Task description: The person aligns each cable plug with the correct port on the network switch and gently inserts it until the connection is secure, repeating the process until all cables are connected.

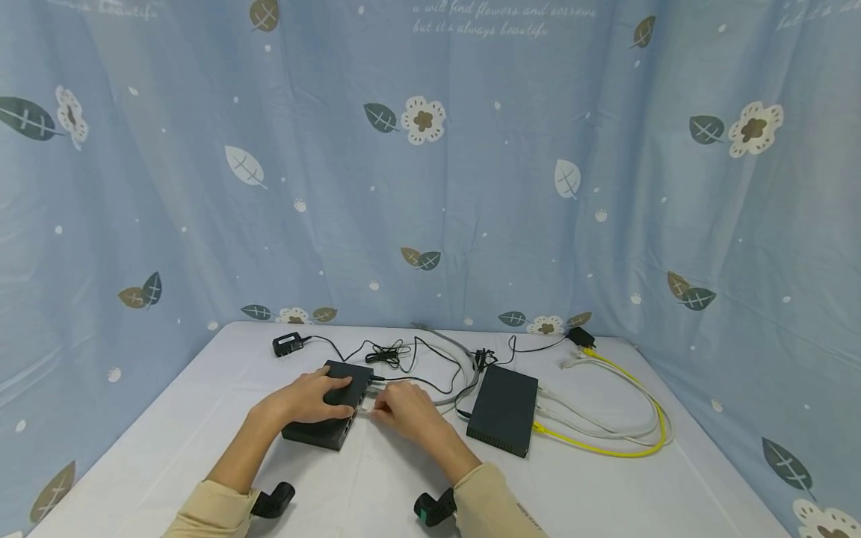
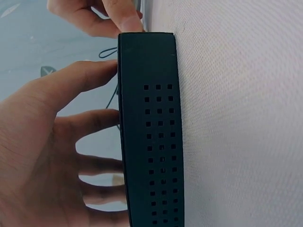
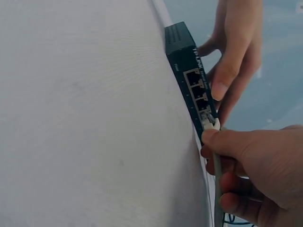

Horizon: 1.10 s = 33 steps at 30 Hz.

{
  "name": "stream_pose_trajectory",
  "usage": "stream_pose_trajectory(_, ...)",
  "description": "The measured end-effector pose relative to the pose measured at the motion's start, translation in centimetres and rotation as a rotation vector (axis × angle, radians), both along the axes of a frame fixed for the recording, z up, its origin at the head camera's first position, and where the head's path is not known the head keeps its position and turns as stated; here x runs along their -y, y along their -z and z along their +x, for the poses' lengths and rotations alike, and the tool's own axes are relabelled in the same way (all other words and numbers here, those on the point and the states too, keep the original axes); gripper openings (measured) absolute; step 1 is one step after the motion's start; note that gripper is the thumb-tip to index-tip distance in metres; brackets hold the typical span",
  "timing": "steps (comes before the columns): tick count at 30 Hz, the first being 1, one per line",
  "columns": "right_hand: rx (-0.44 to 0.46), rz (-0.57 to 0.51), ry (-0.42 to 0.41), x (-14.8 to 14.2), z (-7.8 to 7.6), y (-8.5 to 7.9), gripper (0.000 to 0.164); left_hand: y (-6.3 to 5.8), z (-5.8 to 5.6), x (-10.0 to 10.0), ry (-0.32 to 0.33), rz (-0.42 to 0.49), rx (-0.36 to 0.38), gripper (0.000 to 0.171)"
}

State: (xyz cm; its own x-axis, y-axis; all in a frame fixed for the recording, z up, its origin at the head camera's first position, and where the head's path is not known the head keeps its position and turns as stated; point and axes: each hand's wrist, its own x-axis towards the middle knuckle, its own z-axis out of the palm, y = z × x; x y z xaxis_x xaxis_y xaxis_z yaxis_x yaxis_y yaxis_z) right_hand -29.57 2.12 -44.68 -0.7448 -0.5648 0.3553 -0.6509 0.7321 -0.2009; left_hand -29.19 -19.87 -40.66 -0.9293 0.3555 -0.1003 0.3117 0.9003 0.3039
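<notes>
On the left of the white table lies a black network switch (image 1: 315, 431), its row of ports facing right. My left hand (image 1: 304, 400) rests on its top with fingers spread; in the left wrist view the fingertips touch the top face beside a vented side (image 2: 158, 127). At the port side, my right hand (image 1: 412, 409) pinches the plug (image 3: 207, 121) of a light grey network cable (image 3: 218, 189). The plug sits at a port, and how deep it is in I cannot tell. Three open ports (image 3: 199, 90) show beside it.
A second black switch (image 1: 503, 409) lies to the right, with white cables and a yellow cable (image 1: 599, 448) looping from its right side. Power adapters stand at the back left (image 1: 288, 344) and back right (image 1: 581, 338). Thin black cords (image 1: 385, 354) tangle between. A blue curtain (image 1: 430, 187) hangs behind.
</notes>
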Motion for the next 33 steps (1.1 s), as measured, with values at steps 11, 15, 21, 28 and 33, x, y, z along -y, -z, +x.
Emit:
stream_pose_trajectory(11, 0.085, -0.005, 0.016, 0.1, 0.3, -0.5, 0.009, 0.2, 0.0, 0.1, -0.001, -0.002, -0.001, 0.071)
stream_pose_trajectory(15, 0.142, -0.044, 0.007, -0.2, 0.3, -1.0, 0.010, 0.1, 0.0, 0.0, 0.003, -0.009, -0.006, 0.070)
stream_pose_trajectory(21, 0.193, -0.055, 0.043, -0.7, 0.2, -1.2, 0.009, -0.1, 0.1, -0.2, -0.002, -0.008, -0.004, 0.069)
stream_pose_trajectory(28, 0.176, -0.055, 0.047, -0.8, 0.1, -1.0, 0.006, -0.3, 0.3, -0.3, 0.004, -0.005, -0.006, 0.069)
stream_pose_trajectory(33, 0.139, -0.045, 0.033, -0.8, 0.0, -0.7, 0.005, -0.3, 0.3, -0.3, 0.006, -0.003, -0.010, 0.069)
